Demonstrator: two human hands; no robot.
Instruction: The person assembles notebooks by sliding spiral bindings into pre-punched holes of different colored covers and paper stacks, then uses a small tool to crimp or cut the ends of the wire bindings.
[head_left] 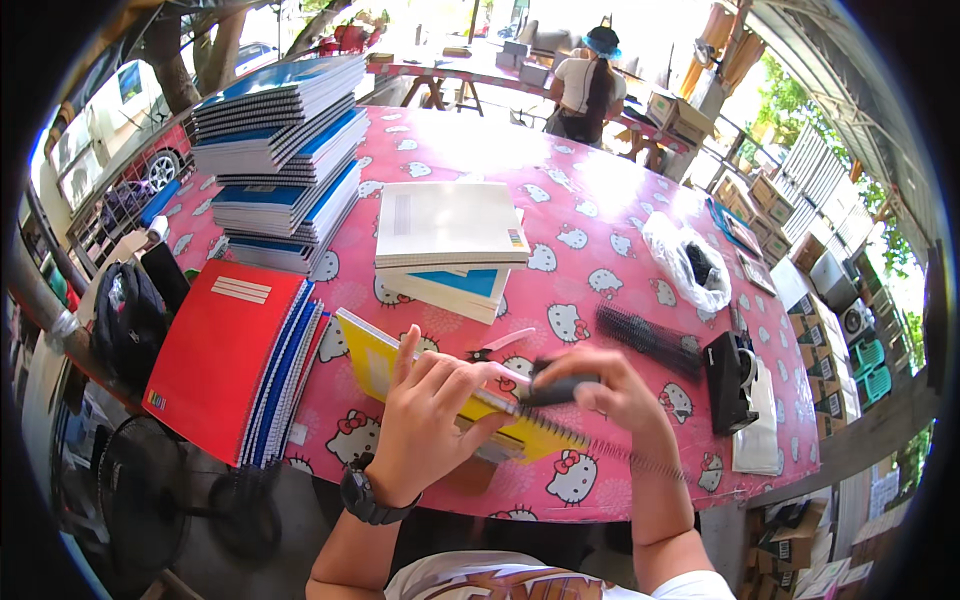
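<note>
My left hand (435, 410), with a dark watch on its wrist, grips a yellow-covered notebook (540, 436) that is tilted up at the table's near side. Its index finger points upward. A dark wire coil (610, 450) runs along the notebook's edge, and its loose end trails past the cover to the right. My right hand (620, 385) curls over a black object (562, 388) beside the coil; motion blurs it, so its kind is unclear. Just beyond the notebook lies a pink-handled pair of pliers (505, 342), partly hidden by my hands.
Tall stacked spiral notebooks (290, 150) and a red notebook pile (225, 340) stand left. White-covered books (445, 225) lie mid-table. To the right are black coils (650, 340), a plastic bag (685, 265) and a black box-shaped device (728, 385). A person (590, 85) sits beyond.
</note>
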